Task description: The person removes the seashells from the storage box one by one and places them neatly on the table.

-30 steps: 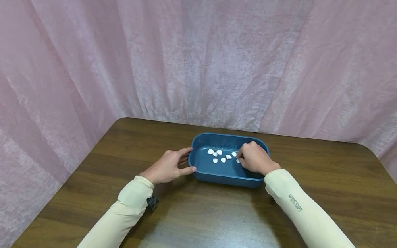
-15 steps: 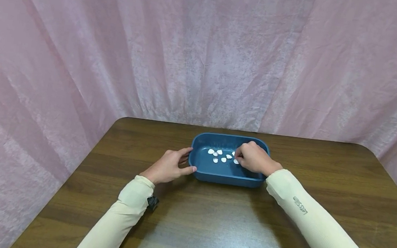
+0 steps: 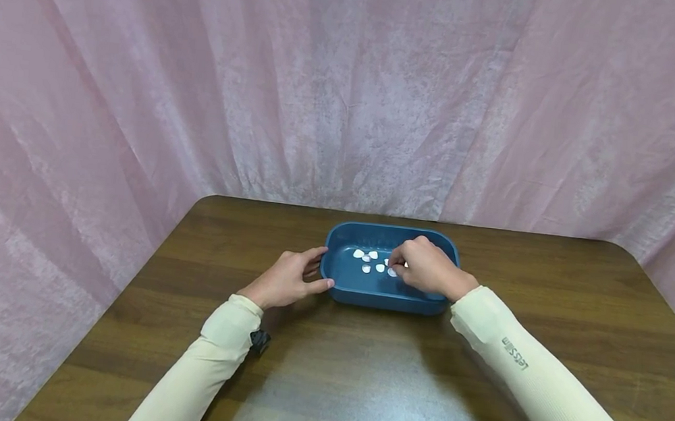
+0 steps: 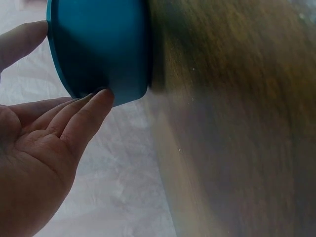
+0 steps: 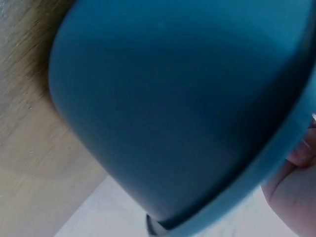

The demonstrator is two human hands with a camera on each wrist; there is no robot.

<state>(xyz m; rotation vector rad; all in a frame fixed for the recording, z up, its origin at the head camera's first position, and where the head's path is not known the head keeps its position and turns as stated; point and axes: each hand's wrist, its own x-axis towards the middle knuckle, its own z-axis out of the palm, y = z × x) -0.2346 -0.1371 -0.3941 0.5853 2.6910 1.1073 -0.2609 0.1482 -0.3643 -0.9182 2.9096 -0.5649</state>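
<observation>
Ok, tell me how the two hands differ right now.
The left hand rests outside the blue tub on the table, thumb and fingers against the tub's end wall; the right hand reaches down inside the tub. The left hand's fingers are fairly straight and hold nothing; the right hand's are curled over the small white pieces. Both wear cream sleeves.

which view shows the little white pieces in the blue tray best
The head view: it looks down into the blue tray, where the white pieces lie loose by the right hand. The left wrist view shows only the tray's outer wall; the right wrist view shows its outer wall and rim, no clear pieces.
</observation>
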